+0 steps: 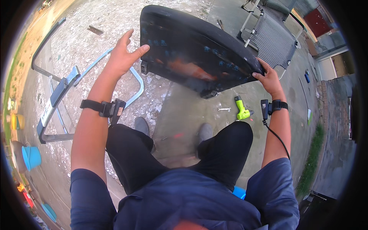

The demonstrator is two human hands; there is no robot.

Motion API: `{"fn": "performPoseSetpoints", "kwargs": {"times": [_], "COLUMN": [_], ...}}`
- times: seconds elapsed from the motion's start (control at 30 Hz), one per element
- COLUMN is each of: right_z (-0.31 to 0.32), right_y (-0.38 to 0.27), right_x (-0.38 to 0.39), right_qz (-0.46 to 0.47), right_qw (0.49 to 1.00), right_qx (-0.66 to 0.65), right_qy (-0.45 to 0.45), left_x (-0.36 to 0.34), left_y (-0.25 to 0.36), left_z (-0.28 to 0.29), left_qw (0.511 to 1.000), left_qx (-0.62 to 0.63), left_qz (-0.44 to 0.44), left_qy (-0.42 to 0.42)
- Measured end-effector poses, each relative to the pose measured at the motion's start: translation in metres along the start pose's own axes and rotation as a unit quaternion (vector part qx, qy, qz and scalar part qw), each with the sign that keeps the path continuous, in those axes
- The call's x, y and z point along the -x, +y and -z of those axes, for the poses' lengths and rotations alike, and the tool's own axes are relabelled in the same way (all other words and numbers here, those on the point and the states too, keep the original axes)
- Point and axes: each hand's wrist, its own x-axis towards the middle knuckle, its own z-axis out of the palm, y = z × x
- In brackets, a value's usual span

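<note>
A large black panel [184, 57] with a rounded, thick rim and faint blue marks stands tilted on its edge in front of me. Small black blocks [210, 94] show along its lower edge. My right hand [269, 78] grips its right end, thumb on the near face and fingers over the rim. Beside the left end is my left hand [124, 55], raised with fingers spread; its thumb tip overlaps the panel's edge, and I cannot tell if it touches. A lime-green cordless drill [241, 108] and a small wrench [224, 109] lie on the ground below the panel.
A blue and black metal frame [57, 99] stands on my left, near a blue bucket [31, 157]. Far right is a grey woven folding lounger [273, 38]. A metal piece [95, 30] lies on the rubble. Grass [312, 161] edges the wall at right.
</note>
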Motion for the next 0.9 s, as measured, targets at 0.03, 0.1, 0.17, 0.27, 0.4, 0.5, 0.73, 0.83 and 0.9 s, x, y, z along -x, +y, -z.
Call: {"fn": "performPoseSetpoints", "kwargs": {"times": [0.03,0.1,0.17,0.27,0.4,0.5,0.73,0.83,0.9], "right_z": [0.001,0.000,-0.004,-0.001,-0.004,-0.055,-0.069,-0.072,-0.073], "right_y": [0.005,0.008,-0.005,-0.008,-0.034,-0.069,-0.085,-0.089,-0.099], "right_x": [0.001,-0.001,-0.006,-0.014,-0.026,-0.045,-0.081,-0.091,-0.094], "right_qz": [0.009,0.015,0.005,0.015,0.053,0.121,0.059,0.049,0.039], "right_qw": [1.000,1.000,0.999,0.996,0.979,0.932,0.907,0.910,0.907], "right_qx": [0.004,0.011,0.044,0.088,0.196,0.325,0.403,0.404,0.412], "right_qy": [0.005,0.016,0.016,0.001,0.015,0.104,0.107,0.081,0.072], "left_x": [-0.013,-0.031,-0.046,-0.055,-0.057,-0.066,-0.041,-0.018,-0.003], "left_y": [0.002,0.017,0.023,0.013,0.011,0.003,0.014,0.024,0.026], "left_z": [-0.009,-0.025,-0.033,-0.045,-0.060,-0.054,-0.039,-0.021,-0.005], "left_qw": [1.000,0.998,0.993,0.982,0.982,0.983,0.975,0.962,0.954], "left_qx": [-0.003,0.027,0.087,0.140,0.109,0.107,0.207,0.250,0.273], "left_qz": [-0.018,-0.012,0.014,0.005,0.023,0.023,0.057,0.077,0.076], "left_qy": [0.024,0.046,0.076,0.126,0.153,0.146,0.049,0.083,0.096]}}
